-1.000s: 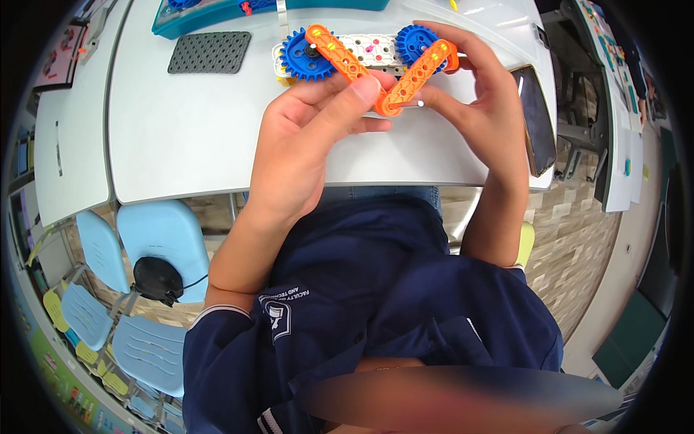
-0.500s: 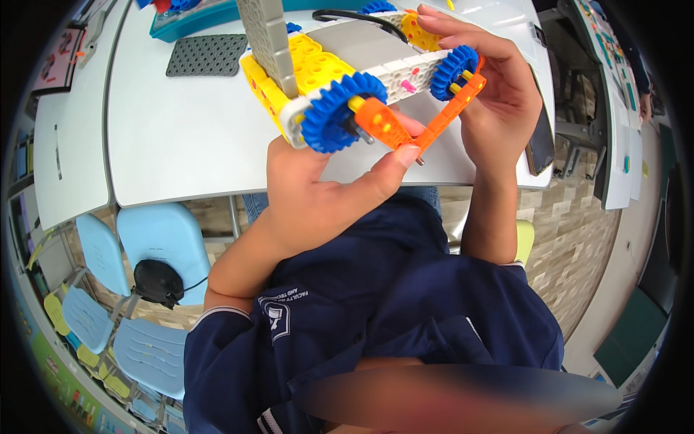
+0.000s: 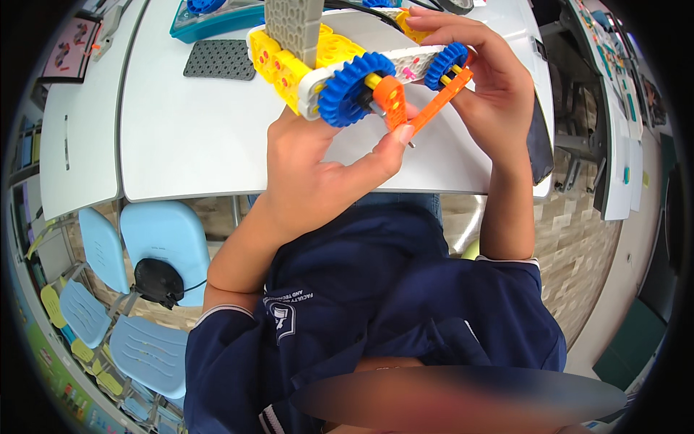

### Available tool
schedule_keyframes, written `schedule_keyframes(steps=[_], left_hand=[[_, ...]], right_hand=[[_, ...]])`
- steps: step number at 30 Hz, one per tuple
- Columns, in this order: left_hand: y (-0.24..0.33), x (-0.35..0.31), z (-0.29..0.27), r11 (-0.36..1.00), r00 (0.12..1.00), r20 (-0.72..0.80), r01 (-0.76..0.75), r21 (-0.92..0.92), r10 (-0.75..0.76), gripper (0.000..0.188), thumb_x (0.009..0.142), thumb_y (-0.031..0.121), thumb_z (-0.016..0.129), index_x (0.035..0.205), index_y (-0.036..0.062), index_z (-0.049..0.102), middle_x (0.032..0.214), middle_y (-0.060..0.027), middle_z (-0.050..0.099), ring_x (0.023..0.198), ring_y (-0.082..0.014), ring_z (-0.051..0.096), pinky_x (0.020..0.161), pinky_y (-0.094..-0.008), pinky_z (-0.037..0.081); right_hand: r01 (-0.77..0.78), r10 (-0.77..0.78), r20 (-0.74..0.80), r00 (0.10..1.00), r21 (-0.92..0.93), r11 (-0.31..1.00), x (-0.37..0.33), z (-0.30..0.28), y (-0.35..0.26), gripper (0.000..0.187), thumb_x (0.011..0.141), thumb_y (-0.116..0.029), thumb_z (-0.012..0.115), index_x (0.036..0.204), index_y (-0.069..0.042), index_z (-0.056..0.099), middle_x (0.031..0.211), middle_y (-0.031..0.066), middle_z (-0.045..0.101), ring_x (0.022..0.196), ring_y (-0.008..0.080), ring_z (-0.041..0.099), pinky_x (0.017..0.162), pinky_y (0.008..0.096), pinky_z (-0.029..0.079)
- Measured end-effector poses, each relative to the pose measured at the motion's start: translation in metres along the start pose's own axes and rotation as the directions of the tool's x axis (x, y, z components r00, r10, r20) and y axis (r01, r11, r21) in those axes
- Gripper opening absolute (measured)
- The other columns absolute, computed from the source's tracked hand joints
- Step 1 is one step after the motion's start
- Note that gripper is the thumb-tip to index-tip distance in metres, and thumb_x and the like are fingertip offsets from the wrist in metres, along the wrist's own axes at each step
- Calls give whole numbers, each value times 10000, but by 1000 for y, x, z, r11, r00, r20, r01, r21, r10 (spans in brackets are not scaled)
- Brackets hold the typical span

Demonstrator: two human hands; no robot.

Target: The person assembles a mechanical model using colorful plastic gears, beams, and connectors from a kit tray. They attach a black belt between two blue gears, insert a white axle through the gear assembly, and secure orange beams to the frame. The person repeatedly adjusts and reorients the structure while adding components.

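Between my hands, above the table, is a plastic building-kit model with yellow blocks, white side beams and an upright grey beam. Two blue gear wheels show on its near side, a larger one and a smaller one. An orange crank and a long orange beam meet in a V. My left hand is closed, thumb and fingers pinching where the two orange pieces join. My right hand grips the model's right end, its thumb behind the orange beam near the smaller gear.
On the white table lie a grey perforated plate and a teal tray. A dark phone rests at the table's right edge. Light blue chairs stand at the left, one with a black item on it.
The model has shifted slightly and turned, with its near end higher in view. The orange crank now points more steeply down. Both hands keep their hold.
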State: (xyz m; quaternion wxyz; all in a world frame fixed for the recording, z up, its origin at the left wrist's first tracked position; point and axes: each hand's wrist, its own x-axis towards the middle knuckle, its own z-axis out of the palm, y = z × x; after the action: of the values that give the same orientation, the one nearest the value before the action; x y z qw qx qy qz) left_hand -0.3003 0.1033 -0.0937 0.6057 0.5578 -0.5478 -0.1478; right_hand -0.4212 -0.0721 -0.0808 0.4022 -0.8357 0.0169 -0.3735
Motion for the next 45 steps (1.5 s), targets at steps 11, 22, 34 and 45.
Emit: schedule_keyframes(steps=[11,22,34,45], left_hand=[[25,49,-35,925,934,7,-354,140,357,133,858,9,696,980,-39,676,936,-120,708,772,-169,642,738,-281,515],[-12,50,-52,982,988,-102,97,-163,-114,379,979,174,595,1275,-53,528,1170,-170,633,1092,-240,624,954,-350,484],[-28,27,-28,813,935,40,328,-481,-354,383,893,47,693,1227,-47,530,1094,-112,652,982,-145,638,917,-285,512],[-28,15,-24,801,907,4,373,-469,-421,396,864,-55,671,1224,-74,508,1087,-126,649,974,-153,645,907,-282,523]], right_hand=[[-367,443,-97,891,420,830,4,4,2,331,894,-8,644,1210,-25,548,1113,56,627,1063,149,611,941,308,518],[-641,534,486,692,754,144,-1,1,9,351,1012,-251,513,1161,63,559,1093,195,661,1003,279,679,900,423,568],[-770,661,458,594,561,304,-8,-9,1,314,968,-253,590,1072,43,589,912,159,703,836,240,710,754,374,604],[-728,745,228,626,514,454,-31,6,-23,439,919,-252,686,1223,39,562,970,110,687,872,172,685,791,290,556]])
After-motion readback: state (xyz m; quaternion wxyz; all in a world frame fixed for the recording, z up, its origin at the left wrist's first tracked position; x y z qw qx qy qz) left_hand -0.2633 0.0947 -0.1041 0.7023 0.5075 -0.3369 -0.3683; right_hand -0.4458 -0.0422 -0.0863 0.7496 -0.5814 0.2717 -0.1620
